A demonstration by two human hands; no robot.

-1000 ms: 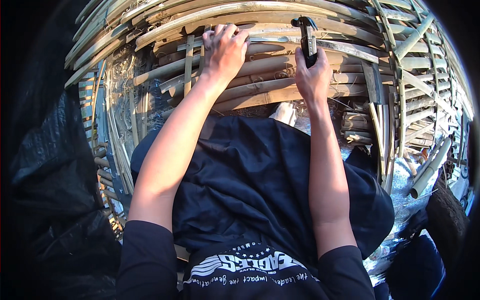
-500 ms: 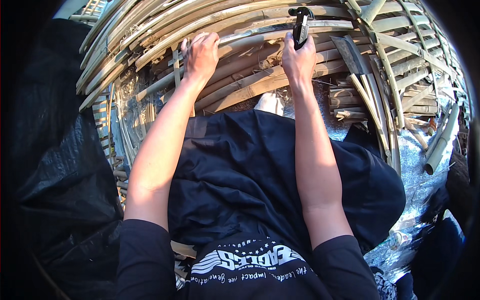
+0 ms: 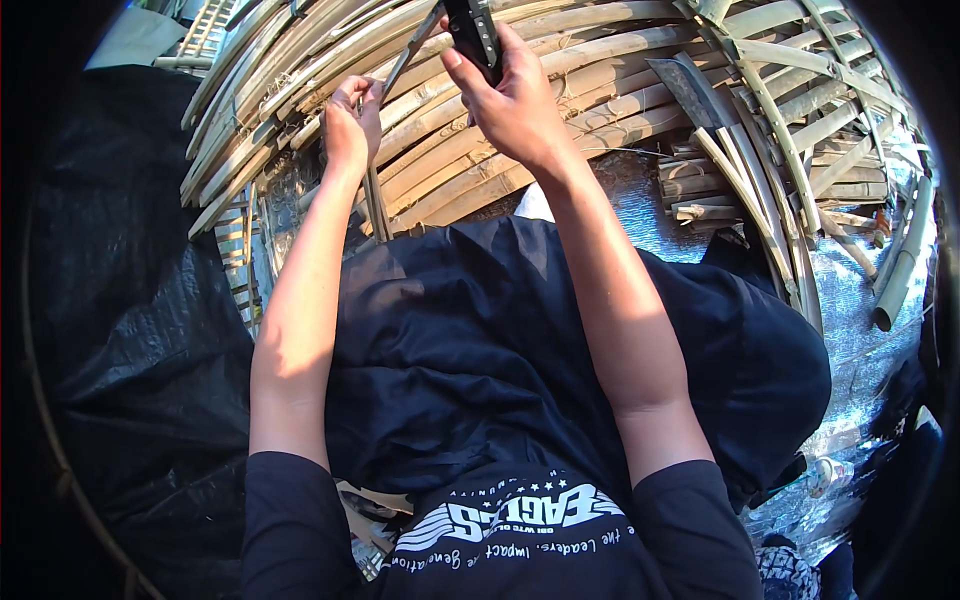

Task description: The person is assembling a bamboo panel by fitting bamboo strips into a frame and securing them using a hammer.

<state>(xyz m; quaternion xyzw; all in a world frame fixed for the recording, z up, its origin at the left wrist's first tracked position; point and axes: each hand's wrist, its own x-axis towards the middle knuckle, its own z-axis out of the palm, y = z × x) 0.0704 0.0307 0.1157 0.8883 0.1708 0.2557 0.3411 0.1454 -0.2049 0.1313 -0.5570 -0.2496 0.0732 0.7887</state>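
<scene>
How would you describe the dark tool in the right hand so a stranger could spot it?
Start at the curved wall of woven tan bamboo strips along the top. The right hand is raised against it, shut on a narrow black-handled tool: the only dark, straight thing among pale strips.

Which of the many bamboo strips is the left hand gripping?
The thin upright strip crossing the horizontal ones; the left hand closes around it, below the right hand's dark tool.

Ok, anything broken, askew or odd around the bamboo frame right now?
Nothing clearly damaged. One loose blade lies unattended across the bamboo frame, right of the right hand, which grips a dark tool. The left hand holds a bamboo strip.
</scene>
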